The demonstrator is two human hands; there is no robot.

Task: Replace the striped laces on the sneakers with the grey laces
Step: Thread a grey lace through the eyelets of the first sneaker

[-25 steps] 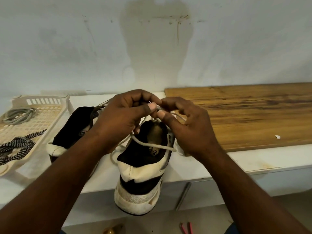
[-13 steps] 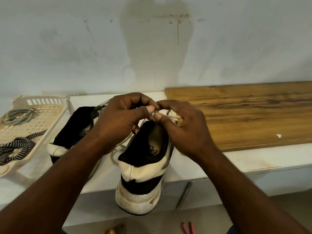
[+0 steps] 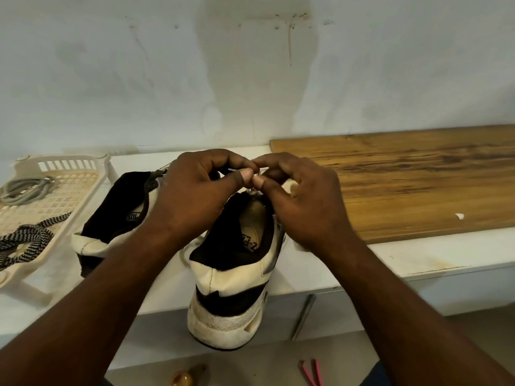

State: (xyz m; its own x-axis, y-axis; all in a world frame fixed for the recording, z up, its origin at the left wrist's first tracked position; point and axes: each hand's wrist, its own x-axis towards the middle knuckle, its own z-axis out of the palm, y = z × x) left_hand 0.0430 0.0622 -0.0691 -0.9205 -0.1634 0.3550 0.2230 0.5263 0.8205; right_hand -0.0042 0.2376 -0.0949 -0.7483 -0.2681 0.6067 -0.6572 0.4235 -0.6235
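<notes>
**A:** Where's the lace [image 3: 183,250]?

**B:** My left hand [image 3: 195,196] and right hand [image 3: 303,201] both pinch it above the sneaker [image 3: 231,280] at the counter [image 3: 418,254] edge. It looks limp and light, so I'd hold near the tip.

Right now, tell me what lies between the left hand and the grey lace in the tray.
The second sneaker lies between the left hand and the tray, and the tray's raised wall also stands in front of the grey lace. The hand would probably have to reach over both.
</notes>
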